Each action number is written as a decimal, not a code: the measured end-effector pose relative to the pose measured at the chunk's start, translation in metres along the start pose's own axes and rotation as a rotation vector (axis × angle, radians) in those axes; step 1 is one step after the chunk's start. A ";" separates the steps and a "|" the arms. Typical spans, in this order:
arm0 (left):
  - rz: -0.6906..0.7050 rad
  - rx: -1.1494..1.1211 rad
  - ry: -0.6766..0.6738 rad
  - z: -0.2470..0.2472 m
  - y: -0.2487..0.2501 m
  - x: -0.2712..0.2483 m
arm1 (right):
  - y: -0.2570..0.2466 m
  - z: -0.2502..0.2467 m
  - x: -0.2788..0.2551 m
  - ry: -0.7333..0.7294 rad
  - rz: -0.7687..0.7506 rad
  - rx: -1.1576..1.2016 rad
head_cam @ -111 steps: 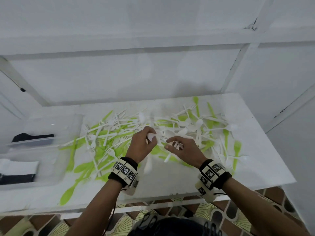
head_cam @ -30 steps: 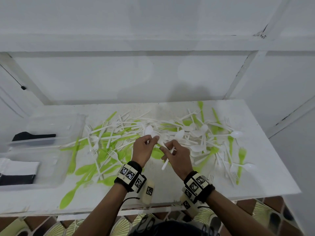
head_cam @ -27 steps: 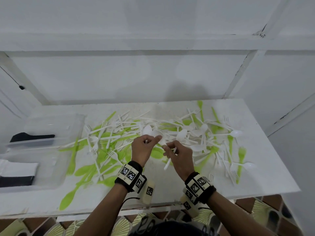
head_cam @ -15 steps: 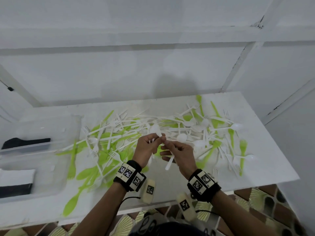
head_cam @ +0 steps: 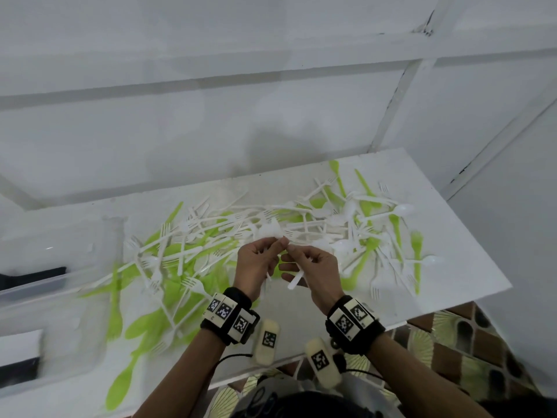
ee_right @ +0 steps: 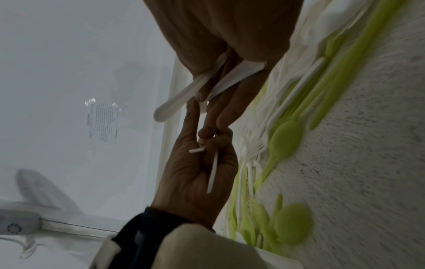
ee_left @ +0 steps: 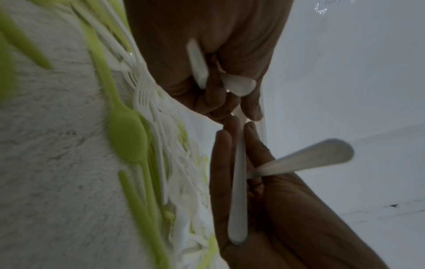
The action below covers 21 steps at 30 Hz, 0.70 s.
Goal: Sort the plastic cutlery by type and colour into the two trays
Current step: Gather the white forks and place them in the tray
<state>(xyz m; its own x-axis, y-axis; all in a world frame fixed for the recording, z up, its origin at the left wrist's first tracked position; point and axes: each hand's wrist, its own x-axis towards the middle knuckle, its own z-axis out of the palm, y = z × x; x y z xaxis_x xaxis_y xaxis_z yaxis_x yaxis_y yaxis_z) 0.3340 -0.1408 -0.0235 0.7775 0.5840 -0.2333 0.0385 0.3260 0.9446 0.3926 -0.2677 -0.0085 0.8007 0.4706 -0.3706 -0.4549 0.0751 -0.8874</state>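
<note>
Green and white plastic forks and spoons lie in a loose heap [head_cam: 193,254] across the white table [head_cam: 452,267]. Both hands hover just above the heap, fingertips meeting. My left hand [head_cam: 271,251] pinches a few white spoons [head_cam: 270,230], bowls pointing away from me; their handle ends [ee_left: 198,63] cross its palm. My right hand [head_cam: 297,256] grips two white spoons [head_cam: 297,279], whose handles [ee_left: 238,182] run down between its fingers. In the right wrist view, the right hand [ee_right: 216,109] is on top and the left hand [ee_right: 207,138] below.
Two clear plastic trays stand at the table's left end, the far tray [head_cam: 116,233] and the near tray [head_cam: 90,333], each with a dark item inside. More cutlery [head_cam: 388,236] lies spread to the right. A white wall rises behind the table, and the front edge is close to me.
The right hand has brought its white spoons up against the left hand's bunch, so the fingertips now meet. Both hands sit slightly higher over the heap.
</note>
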 end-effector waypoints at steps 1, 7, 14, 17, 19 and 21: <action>-0.005 -0.024 0.006 0.003 0.001 0.000 | -0.002 0.000 0.001 -0.006 -0.003 0.006; 0.039 -0.077 0.063 0.016 0.009 0.005 | -0.014 -0.006 0.010 -0.017 -0.024 0.019; 0.005 -0.105 0.176 0.031 0.008 0.015 | -0.026 -0.018 0.030 -0.117 -0.065 -0.180; 0.011 -0.044 0.162 0.038 0.008 0.018 | -0.028 -0.029 0.037 -0.252 0.019 -0.204; 0.021 0.054 0.137 0.044 0.012 0.018 | -0.035 -0.040 0.040 -0.305 0.018 -0.177; 0.015 0.098 0.076 0.051 0.016 0.020 | -0.043 -0.052 0.045 -0.340 -0.025 -0.185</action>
<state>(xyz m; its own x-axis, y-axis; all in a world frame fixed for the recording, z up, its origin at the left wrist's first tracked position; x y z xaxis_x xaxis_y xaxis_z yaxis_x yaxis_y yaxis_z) 0.3825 -0.1614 -0.0009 0.7285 0.6445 -0.2320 0.0909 0.2447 0.9653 0.4690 -0.2953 -0.0013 0.6216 0.7375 -0.2640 -0.3345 -0.0548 -0.9408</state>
